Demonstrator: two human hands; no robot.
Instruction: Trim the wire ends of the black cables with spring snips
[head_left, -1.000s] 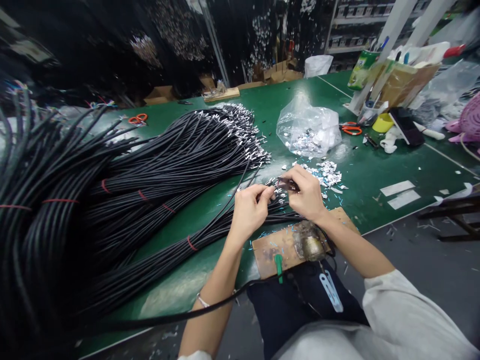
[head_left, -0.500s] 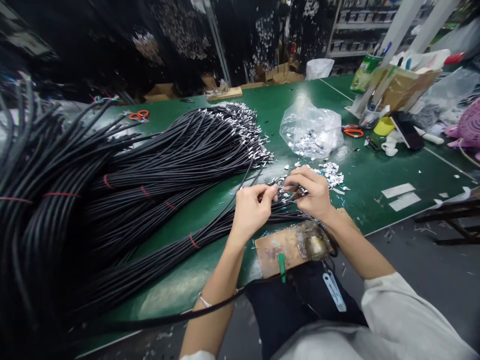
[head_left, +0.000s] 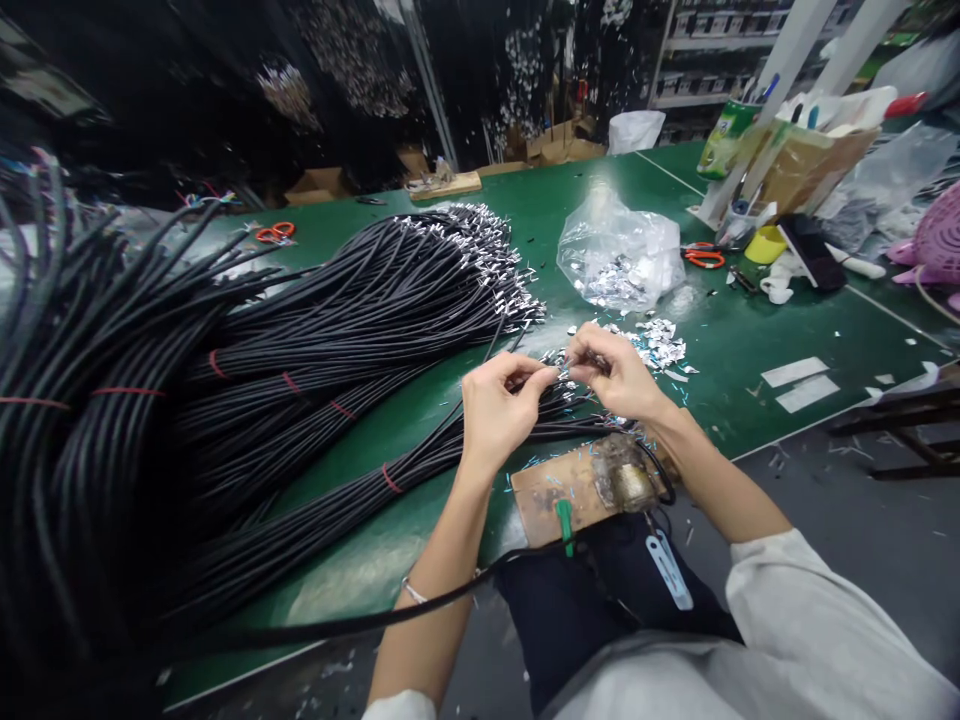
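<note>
My left hand (head_left: 496,408) pinches the end of a thin black cable (head_left: 480,372) just above the green table (head_left: 420,400). My right hand (head_left: 616,373) meets it from the right, fingers pinched on a small silver foil piece (head_left: 568,372) at the cable's tip. Beneath both hands lies a bundle of black cables (head_left: 360,490) tied with red bands. Loose silver foil scraps (head_left: 656,345) are scattered just beyond my right hand.
Large black cable bundles (head_left: 337,300) with foil-wrapped ends cover the table's left half. A clear bag of foil pieces (head_left: 615,255) sits behind the hands. A brown board with a metal fixture (head_left: 592,485) lies at the near edge. Orange scissors (head_left: 703,257), a yellow cup (head_left: 765,245) and boxes stand at right.
Both hands have lifted slightly and drawn closer together, staying pinched at the cable tip. The view has shifted a little.
</note>
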